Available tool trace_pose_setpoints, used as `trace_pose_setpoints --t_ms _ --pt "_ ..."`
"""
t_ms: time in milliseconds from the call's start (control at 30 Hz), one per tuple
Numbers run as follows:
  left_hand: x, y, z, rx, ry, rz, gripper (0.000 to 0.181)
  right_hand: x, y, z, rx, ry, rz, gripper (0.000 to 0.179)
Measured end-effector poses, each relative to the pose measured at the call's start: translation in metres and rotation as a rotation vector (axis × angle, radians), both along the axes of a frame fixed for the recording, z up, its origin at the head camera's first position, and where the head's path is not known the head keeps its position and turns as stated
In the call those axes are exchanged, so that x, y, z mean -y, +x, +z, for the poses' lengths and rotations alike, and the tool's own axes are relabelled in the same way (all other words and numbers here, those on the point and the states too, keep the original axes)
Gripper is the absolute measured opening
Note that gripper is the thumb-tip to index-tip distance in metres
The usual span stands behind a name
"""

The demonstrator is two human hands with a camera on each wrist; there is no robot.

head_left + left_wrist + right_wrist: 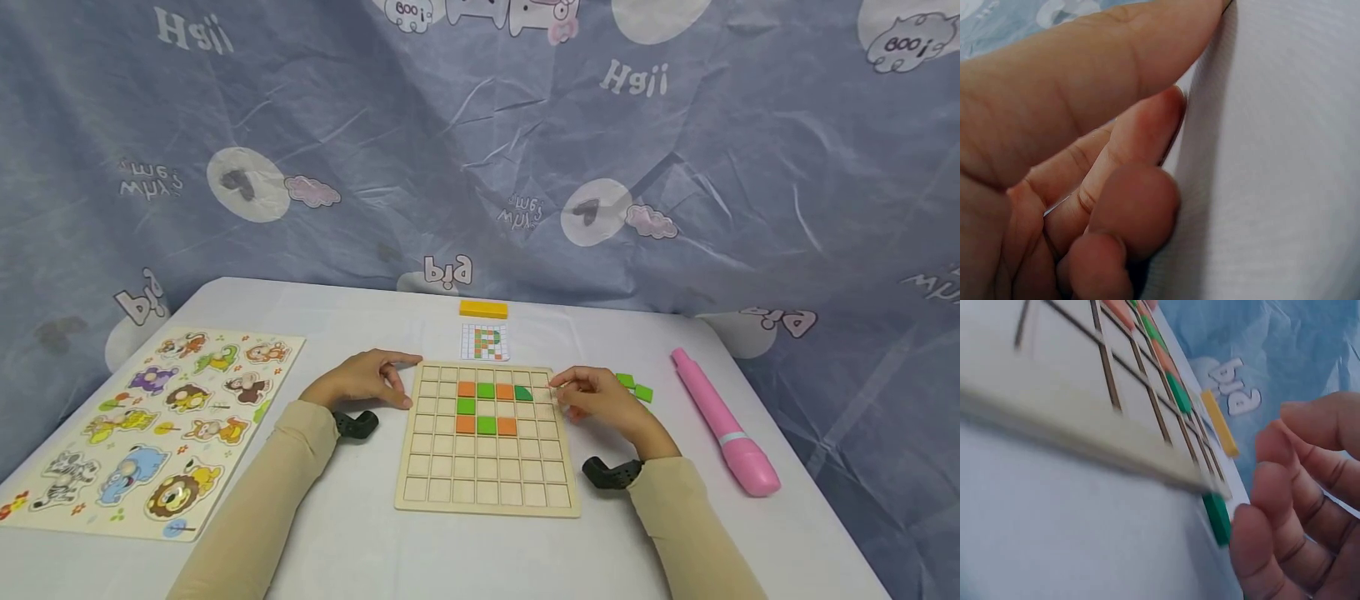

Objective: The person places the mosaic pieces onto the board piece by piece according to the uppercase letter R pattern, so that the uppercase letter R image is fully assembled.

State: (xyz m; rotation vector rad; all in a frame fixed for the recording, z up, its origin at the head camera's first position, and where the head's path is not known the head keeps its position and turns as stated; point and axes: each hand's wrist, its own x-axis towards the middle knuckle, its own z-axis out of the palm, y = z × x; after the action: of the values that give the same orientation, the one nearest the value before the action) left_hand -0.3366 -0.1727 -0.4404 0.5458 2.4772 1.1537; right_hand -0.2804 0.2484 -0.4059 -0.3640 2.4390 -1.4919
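"What's over on the left?"

"An animal puzzle board [176, 414], lying flat on the white table [345, 517]. Then the left hand [360, 379]."

"Gripping anything?"

"No. Index finger and thumb are spread apart, their tips touching the left edge of the wooden grid board [486, 468]. The other fingers are bent."

"And on the grid?"

"Orange, green, orange and a rounded dark green piece [522, 393] across; a green tile [467, 406] under the first orange; then orange, green, orange below that. Just beyond the board lie a patterned card [486, 342] and a yellow block [483, 310]."

"The right hand [600, 396]?"

"At the right edge, fingers loosely bent, nothing visible in them. I can't tell if they touch the wood."

"Beyond it?"

"Green squares [642, 392], then a pink microphone-shaped thing [723, 421]."
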Motion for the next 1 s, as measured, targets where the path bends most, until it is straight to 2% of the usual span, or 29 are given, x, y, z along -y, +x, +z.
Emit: trace_pose_setpoints --t_ms 233,367,467,633,833,1000 --pt "0.001 0.001 0.002 -0.006 0.001 -0.001 0.09 -0.022 -0.004 -0.009 -0.044 -0.009 -0.109 0.032" --pt "0.0 0.002 0.003 -0.006 0.002 -0.002 0.09 -0.026 -0.007 -0.017 -0.067 -0.013 -0.121 0.032" --pt "-0.001 0.003 0.004 -0.005 -0.002 -0.002 0.09 -0.026 -0.008 -0.021 -0.1 0.005 -0.094 0.031" --pt "-0.001 0.003 0.004 -0.007 -0.007 -0.001 0.09 -0.022 -0.007 -0.024 -0.18 0.106 -0.035 0.033" --pt "-0.001 0.004 0.004 -0.004 0.0 -0.003 0.09 -0.017 -0.006 -0.024 -0.235 0.286 -0.068 0.036" --pt "-0.002 0.004 0.005 -0.004 -0.001 0.0 0.09 -0.013 -0.005 -0.024 -0.273 0.335 -0.075 0.033"
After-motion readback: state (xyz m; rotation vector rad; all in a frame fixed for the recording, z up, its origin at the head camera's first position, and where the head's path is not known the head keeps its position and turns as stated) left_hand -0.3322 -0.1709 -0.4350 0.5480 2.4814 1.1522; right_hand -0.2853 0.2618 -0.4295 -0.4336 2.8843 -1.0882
